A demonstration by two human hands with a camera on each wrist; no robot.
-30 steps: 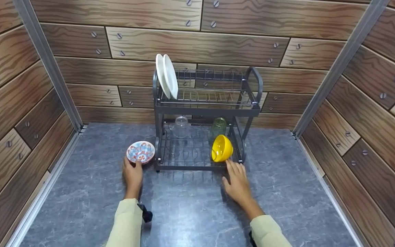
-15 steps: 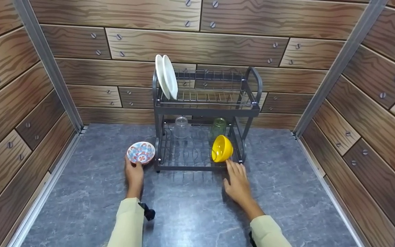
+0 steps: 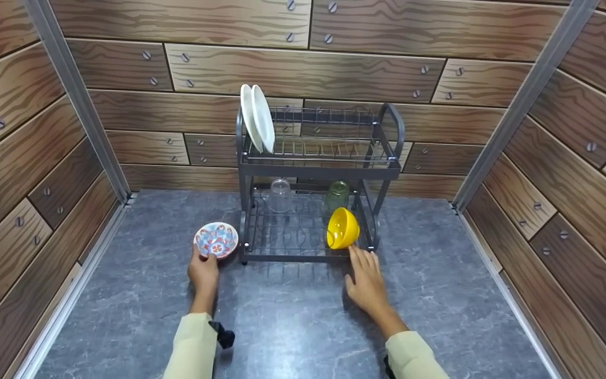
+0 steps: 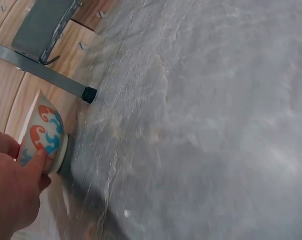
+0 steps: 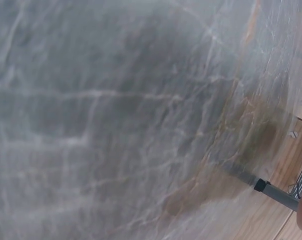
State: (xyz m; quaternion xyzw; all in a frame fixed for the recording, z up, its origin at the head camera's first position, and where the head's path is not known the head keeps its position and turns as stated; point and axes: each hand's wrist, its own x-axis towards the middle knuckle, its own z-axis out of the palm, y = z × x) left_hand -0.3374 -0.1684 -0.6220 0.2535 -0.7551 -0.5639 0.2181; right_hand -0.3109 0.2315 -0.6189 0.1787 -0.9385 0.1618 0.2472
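Observation:
My left hand grips the near rim of a small bowl with a red and blue pattern, left of the dish rack. In the left wrist view the thumb lies against the outer side of this patterned bowl. Whether its foot touches the counter, I cannot tell. A yellow bowl leans tilted on the rack's lower tier, front right, its opening facing left. My right hand lies at the rack's front bar with fairly straight fingers, the tips at the base of the yellow bowl.
The dark two-tier dish rack stands near the back wall. Two white plates stand upright in its upper left. Below, a clear glass and a green glass sit upside down at the back. Wood-patterned walls enclose the grey counter.
My left hand and the patterned bowl have shifted slightly toward me. The right hand and the yellow bowl stay in place.

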